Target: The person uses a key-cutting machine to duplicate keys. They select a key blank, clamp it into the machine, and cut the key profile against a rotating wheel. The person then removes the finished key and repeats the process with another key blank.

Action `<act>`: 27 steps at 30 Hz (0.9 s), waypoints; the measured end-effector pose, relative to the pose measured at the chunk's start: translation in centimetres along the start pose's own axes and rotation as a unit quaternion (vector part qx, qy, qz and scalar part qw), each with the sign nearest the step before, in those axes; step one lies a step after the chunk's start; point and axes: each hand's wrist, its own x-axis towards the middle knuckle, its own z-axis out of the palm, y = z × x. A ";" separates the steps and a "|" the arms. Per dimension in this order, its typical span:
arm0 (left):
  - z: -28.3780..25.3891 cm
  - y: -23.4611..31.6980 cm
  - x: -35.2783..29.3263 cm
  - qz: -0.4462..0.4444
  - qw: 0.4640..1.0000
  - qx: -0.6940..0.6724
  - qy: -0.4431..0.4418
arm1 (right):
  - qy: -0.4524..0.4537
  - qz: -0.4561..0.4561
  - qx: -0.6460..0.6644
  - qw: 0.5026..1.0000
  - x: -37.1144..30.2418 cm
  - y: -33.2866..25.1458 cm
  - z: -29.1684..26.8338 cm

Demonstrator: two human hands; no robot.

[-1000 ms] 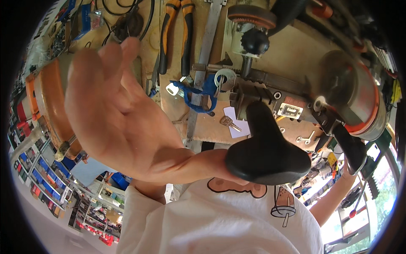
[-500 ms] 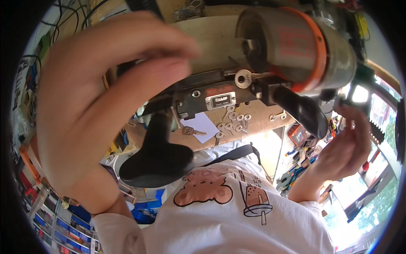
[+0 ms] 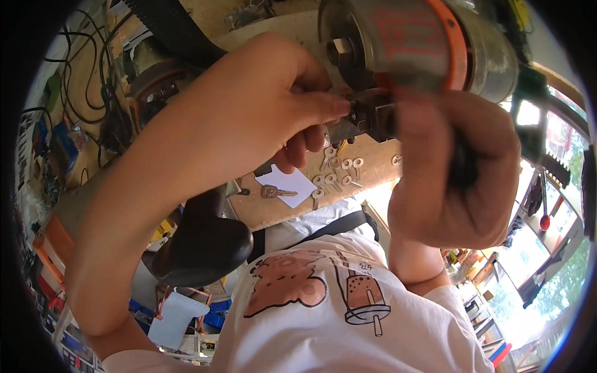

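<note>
A key-cutting machine fills the upper middle, with a clear guard [image 3: 404,46] ringed in orange. My left hand [image 3: 261,112] reaches across it, thumb and fingers pinched together at the right clamp [image 3: 373,118]. The round key head seen there before is covered by those fingertips. My right hand [image 3: 429,174], smeared by motion, is curled around the black clamp handle [image 3: 462,165] at the right. A second black winged handle [image 3: 205,242] hangs below my left forearm, untouched. Below the machine, a brass-coloured key [image 3: 277,193] lies partly on a white paper [image 3: 292,177].
Several round-headed key blanks [image 3: 336,165] are scattered on the wooden bench [image 3: 267,214]. Dark cables [image 3: 102,93] run along the far left. A light-coloured stool [image 3: 177,317] stands at the lower left, and crowded shelving [image 3: 81,348] lines that side.
My left hand has moved right and in to the clamp, over the key. My right hand has come up and left from the side onto the right black handle. The view has shifted slightly.
</note>
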 end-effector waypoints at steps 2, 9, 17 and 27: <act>-0.1 -0.1 0.3 0.010 0.999 -0.030 -0.005 | 0.014 -0.058 0.045 0.997 0.2 0.9 0.4; -0.1 -0.1 1.0 0.000 0.999 -0.029 -0.026 | 0.007 -0.188 0.142 0.972 1.7 2.7 0.5; 0.2 0.1 1.0 -0.007 1.000 0.000 0.001 | -0.093 -0.175 0.109 0.974 1.4 4.0 -4.0; 0.4 0.1 1.1 -0.032 0.998 -0.047 0.009 | -0.150 -0.116 -0.056 0.980 1.3 1.4 -4.6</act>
